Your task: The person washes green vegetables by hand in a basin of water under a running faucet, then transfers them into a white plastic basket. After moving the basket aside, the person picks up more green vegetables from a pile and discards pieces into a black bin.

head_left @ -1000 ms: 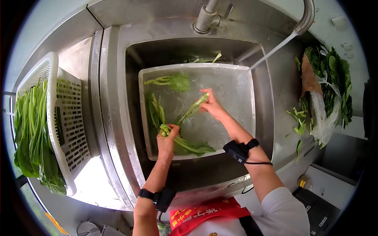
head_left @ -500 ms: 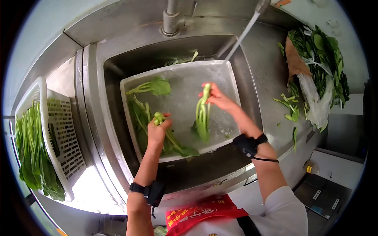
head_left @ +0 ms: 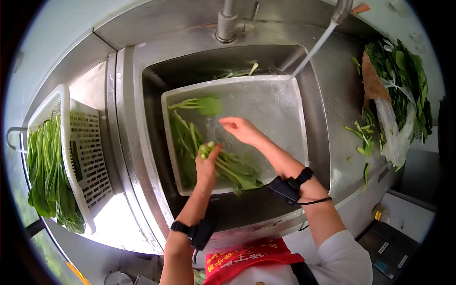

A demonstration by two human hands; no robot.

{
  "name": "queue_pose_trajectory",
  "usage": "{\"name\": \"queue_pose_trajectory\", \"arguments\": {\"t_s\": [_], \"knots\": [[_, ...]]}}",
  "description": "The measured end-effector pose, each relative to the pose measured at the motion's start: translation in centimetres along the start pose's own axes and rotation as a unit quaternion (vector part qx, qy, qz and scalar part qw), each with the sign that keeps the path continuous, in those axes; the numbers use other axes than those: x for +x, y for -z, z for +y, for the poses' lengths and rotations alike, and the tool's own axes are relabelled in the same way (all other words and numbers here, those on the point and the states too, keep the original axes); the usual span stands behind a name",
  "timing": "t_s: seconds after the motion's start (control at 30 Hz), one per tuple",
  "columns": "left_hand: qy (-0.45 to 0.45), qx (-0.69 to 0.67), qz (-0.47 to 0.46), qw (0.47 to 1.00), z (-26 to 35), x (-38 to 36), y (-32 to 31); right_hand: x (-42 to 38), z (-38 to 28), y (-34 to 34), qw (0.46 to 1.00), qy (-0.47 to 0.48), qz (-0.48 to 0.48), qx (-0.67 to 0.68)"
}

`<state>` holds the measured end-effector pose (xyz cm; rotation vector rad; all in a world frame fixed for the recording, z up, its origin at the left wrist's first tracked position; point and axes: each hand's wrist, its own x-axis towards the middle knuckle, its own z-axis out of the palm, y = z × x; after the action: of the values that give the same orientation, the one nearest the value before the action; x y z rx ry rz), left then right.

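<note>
My left hand [head_left: 206,166] is closed round the pale stalk ends of leafy greens [head_left: 240,176], whose leaves trail to the right in the water. Above and to the right of it, my right hand [head_left: 241,129] is over the water with its fingers stretched out and nothing in them. Both hands are over a white plastic tub [head_left: 305,124] of water standing in the metal sink. Loose greens [head_left: 183,129] float along the tub's left side, and a single leafy stalk [head_left: 209,105] lies near its upper left corner.
Water [head_left: 313,50] runs from a tap spout [head_left: 341,13] into the tub's far right corner. A white slotted basket [head_left: 90,161] of greens stands at left. Bagged greens [head_left: 403,76] and loose leaf scraps [head_left: 363,140] lie on the right counter.
My right hand has moved left toward my left hand and no longer holds its stalks. More greens now show at my left hand. The whole view has shifted slightly.
</note>
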<state>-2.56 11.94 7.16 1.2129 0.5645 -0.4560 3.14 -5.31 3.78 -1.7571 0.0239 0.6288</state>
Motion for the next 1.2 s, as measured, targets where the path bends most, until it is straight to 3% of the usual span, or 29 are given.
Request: {"name": "queue_pose_trajectory", "arguments": {"t_s": [0.07, 0.1, 0.2, 0.3, 0.37, 0.4, 0.43, 0.47, 0.6, 0.63, 0.67, 0.7, 0.8, 0.93, 1.03, 1.07, 1.17, 1.2], "knots": [[-0.033, -0.008, 0.030, 0.999, -0.2, -2.0, 0.6, 2.7, -1.4, -3.1, 0.993, -0.050, 0.042, 0.098], [-0.062, 0.002, 0.050, 0.997, -0.8, -2.7, 1.1, 4.3, 0.2, -5.8, 0.991, -0.012, 0.055, 0.119], [-0.056, -0.012, 0.089, 0.994, -0.7, -4.3, 2.4, 6.6, 0.4, -9.4, 0.998, 0.004, 0.054, -0.010], [-0.042, -0.041, 0.116, 0.991, 0.2, -5.1, 3.6, 6.2, -0.4, -6.2, 0.960, 0.034, -0.064, 0.271], [-0.034, -0.070, 0.120, 0.990, 0.6, -5.2, 4.4, 3.7, -2.0, -2.8, 0.960, -0.029, -0.002, 0.278], [-0.027, -0.088, 0.119, 0.989, 0.6, -5.1, 4.6, 3.2, -0.5, -1.6, 0.974, -0.024, 0.045, 0.220], [-0.025, -0.085, 0.116, 0.989, 0.6, -5.1, 4.7, 2.2, -0.1, -0.2, 0.991, -0.069, 0.110, 0.043], [-0.025, -0.082, 0.112, 0.990, 0.7, -4.9, 4.6, 1.5, 0.1, 1.0, 0.970, -0.108, 0.173, -0.135], [-0.022, -0.032, 0.077, 0.996, 2.0, -4.4, 2.9, 1.1, 8.3, 0.8, 0.933, -0.124, 0.280, -0.191], [-0.017, -0.007, 0.065, 0.998, 2.2, -4.1, 2.6, 0.6, 6.7, 0.5, 0.957, -0.118, 0.265, -0.001], [-0.024, 0.019, 0.044, 0.999, 2.4, -3.6, 2.2, 0.0, 5.1, 0.2, 0.945, -0.107, 0.244, 0.191], [-0.015, 0.022, 0.027, 0.999, 2.5, -3.1, 1.7, -0.7, 3.6, 0.1, 0.898, -0.090, 0.214, 0.373], [0.000, 0.020, -0.015, 1.000, 3.0, -1.4, -0.3, -2.0, 3.0, 1.0, 0.907, 0.011, 0.165, 0.387], [0.008, 0.012, -0.010, 1.000, 1.7, 0.5, -1.2, -2.1, 2.8, 1.4, 0.900, -0.152, 0.227, 0.340], [0.039, 0.001, -0.009, 0.999, 1.7, 1.1, -0.8, -2.4, 5.0, 2.7, 0.852, -0.107, 0.096, 0.504], [0.053, -0.007, -0.007, 0.999, 1.6, 1.3, -0.5, -2.1, 5.8, 2.6, 0.846, -0.094, 0.125, 0.510], [0.072, -0.031, -0.008, 0.997, 1.0, 2.0, 0.0, -3.7, 0.1, 2.7, 0.814, -0.101, 0.217, 0.530], [0.077, -0.031, -0.010, 0.996, 0.6, 2.4, 0.4, -3.7, 1.5, 2.6, 0.840, -0.091, 0.229, 0.484]]}}
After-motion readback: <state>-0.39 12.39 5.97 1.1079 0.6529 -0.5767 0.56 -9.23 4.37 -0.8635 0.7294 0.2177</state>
